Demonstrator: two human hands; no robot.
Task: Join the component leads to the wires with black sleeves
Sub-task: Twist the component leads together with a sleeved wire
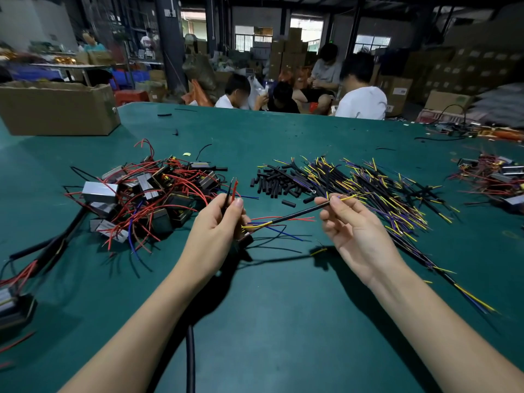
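Left hand (pixel 218 222) gripping a component (pixel 246 240), pinching its red lead (pixel 234 188) upright. Right hand (pixel 348 219) pinching a black-sleeved wire (pixel 300 214); both hovering over green surface (pixel 283 307).

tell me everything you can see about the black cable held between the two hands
The black cable is a thin, straight length in a dark jacket that looks like plastic, slanting up to the right above the green table. Yellow and blue inner wires fan from both ends. The right hand pinches its upper end; the lower end meets the left hand, which also grips red and black leads.
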